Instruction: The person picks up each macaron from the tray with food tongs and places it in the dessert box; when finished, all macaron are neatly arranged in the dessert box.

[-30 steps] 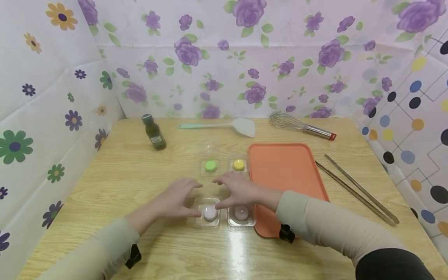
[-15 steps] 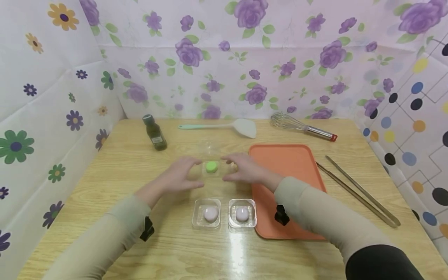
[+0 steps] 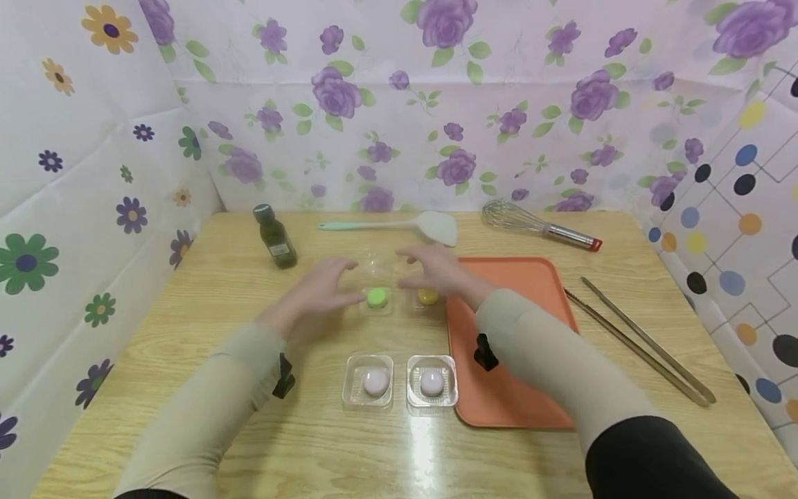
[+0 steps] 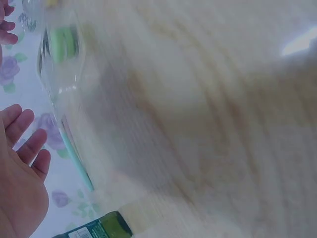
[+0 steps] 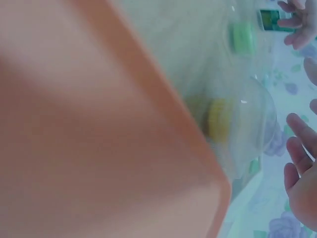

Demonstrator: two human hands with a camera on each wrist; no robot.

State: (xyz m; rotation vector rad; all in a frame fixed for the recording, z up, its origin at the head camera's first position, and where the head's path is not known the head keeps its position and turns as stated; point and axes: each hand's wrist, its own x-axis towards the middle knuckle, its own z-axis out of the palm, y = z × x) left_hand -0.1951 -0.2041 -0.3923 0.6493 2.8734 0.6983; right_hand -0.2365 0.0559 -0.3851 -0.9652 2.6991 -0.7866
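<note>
A green macaron (image 3: 377, 297) sits in a clear plastic box (image 3: 388, 310) whose transparent lid stands up at the back. My left hand (image 3: 319, 290) is just left of it, fingers spread and holding nothing. A yellow macaron (image 3: 427, 296) in a second clear box is partly hidden beneath my right hand (image 3: 436, 272), which hovers over that box with loosely bent fingers. In the right wrist view, the domed lid (image 5: 257, 119) by the yellow macaron shows apart from the fingers. Nearer me, two pale lilac macarons, a left one (image 3: 375, 381) and a right one (image 3: 431, 382), sit in similar boxes.
An orange tray (image 3: 517, 409) lies under my right forearm, with metal tongs (image 3: 642, 339) to its right. Along the back are a dark green bottle (image 3: 276, 239), a white spatula (image 3: 436, 227) and a whisk (image 3: 517, 216). Patterned cloth walls surround the wooden table.
Both hands have moved away from me, from the near boxes with lilac macarons to the far ones with the green and yellow macarons. The boxes have stayed where they were.
</note>
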